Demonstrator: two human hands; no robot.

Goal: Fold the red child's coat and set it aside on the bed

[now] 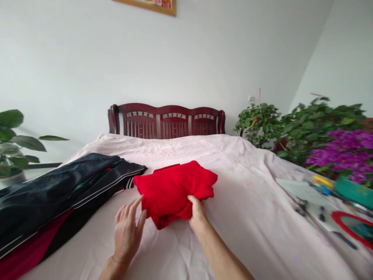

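A bundle of red cloth (171, 190), folded into a compact shape, is in front of me over the bed; I cannot tell what kind of garment it is. My right hand (198, 212) grips its near right edge, thumb on top and fingers hidden underneath. At the left end of the cloth is my left hand (128, 223), its thumb and fingers apart and the fingertips at the cloth's edge. Left of the bundle lie dark track pants (96, 186) with white stripes and a magenta panel.
A pale pink sheet (247, 217) covers the bed, with a dark wooden headboard (171, 122) at its far end. On the right edge lie a red-rimmed mirror (339, 221), scissors (302, 206) and small items. Potted plants (259, 122) and purple flowers (344, 153) stand beyond.
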